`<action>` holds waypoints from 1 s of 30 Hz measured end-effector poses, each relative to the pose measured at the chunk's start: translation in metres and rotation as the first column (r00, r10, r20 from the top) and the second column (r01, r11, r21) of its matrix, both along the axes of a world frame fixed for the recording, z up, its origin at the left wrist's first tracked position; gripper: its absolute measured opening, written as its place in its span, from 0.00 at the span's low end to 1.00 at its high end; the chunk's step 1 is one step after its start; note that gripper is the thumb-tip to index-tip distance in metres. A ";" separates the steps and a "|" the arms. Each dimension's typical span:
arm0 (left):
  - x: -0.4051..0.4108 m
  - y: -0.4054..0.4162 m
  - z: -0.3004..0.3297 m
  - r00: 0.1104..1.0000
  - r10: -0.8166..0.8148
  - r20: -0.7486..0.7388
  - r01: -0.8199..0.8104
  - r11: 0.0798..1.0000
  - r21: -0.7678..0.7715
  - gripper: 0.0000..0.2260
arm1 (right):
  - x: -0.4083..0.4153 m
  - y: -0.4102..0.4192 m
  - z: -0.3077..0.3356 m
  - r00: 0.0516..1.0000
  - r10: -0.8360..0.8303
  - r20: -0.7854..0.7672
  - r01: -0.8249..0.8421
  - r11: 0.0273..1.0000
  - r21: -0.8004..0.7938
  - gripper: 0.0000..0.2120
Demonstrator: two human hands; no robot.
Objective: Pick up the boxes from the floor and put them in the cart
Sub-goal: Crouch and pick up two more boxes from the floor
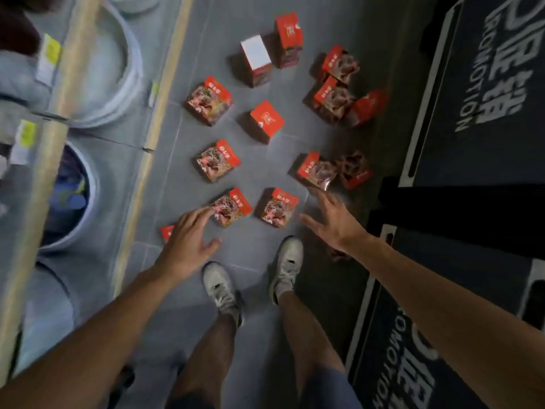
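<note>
Boxes [277, 208] on floor between splayed, empty hands: left [188, 237], right [333, 219].

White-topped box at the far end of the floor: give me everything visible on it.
The white-topped box is a small carton, apparently cardboard, standing upright on the grey floor tiles. Its upward face is plain white and unprinted; the sides show red with dark printed artwork, blurred. It looks closed and undamaged. It stands close beside a taller red box, contact unclear. Neither hand is near it.
</note>
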State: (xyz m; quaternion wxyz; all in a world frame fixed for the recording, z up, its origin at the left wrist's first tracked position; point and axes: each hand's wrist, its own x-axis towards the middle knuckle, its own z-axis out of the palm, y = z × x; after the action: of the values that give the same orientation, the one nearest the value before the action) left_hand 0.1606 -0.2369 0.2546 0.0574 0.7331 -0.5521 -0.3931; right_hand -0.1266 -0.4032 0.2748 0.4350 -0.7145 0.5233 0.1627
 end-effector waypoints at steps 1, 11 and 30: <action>-0.003 -0.002 -0.024 1.000 0.007 0.000 -0.007 1.000 0.001 0.34 | -0.003 -0.003 -0.025 1.000 -0.002 -0.002 0.002 1.000 0.014 0.37; -0.002 -0.016 -0.228 0.996 0.087 0.017 -0.088 0.994 0.064 0.37 | -0.011 -0.014 -0.268 0.975 -0.223 -0.008 0.222 0.964 0.145 0.40; 0.007 -0.031 -0.353 0.974 0.217 -0.061 -0.212 0.975 0.068 0.27 | -0.019 -0.011 -0.433 0.908 -0.414 0.059 0.390 0.889 0.239 0.38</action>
State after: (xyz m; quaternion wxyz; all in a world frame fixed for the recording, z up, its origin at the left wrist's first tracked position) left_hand 0.1671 -0.2676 -0.0982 0.0957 0.7760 -0.4551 -0.4261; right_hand -0.1455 -0.4141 -0.1579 0.5640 -0.5453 0.6140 0.0876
